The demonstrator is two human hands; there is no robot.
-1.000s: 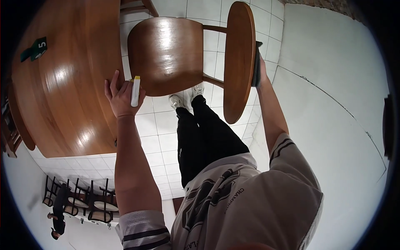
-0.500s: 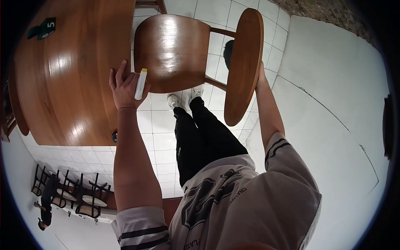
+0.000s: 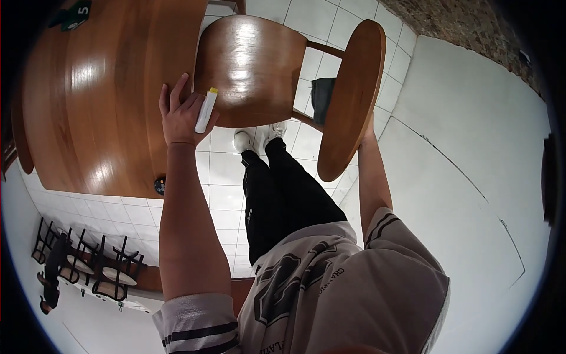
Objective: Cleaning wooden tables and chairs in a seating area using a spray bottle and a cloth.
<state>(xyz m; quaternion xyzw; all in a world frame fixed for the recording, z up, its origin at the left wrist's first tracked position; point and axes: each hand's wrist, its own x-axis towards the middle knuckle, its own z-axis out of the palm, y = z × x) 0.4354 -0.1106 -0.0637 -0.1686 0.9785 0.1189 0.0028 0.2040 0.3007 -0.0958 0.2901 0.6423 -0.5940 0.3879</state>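
Note:
My left hand [image 3: 181, 118] is at the edge of the wooden table [image 3: 118, 118], with its index and middle fingers stretched out on the wood. Held in that hand is a slim white bottle [image 3: 205, 112] with a yellow cap, upper end tilted right. My right hand [image 3: 369, 131] reaches behind the oval backrest of a wooden chair [image 3: 354, 100], which hides its fingers. Past the inner side of the backrest, a dark grey cloth [image 3: 322, 99] shows between it and the seat; its contact with my right hand is hidden.
A green table marker [image 3: 75, 15] stands on the table's far left. A small round black item [image 3: 160, 185] sits at the table's near corner. White wall [image 3: 466, 141] rises on the right. Stacked black-framed chairs [image 3: 100, 265] and another person [image 3: 53, 274] are at lower left.
More of the dark cloth shows beside the backrest, lower than before. My right arm has shifted down and left. My left hand keeps the bottle, and the whole view has shifted slightly.

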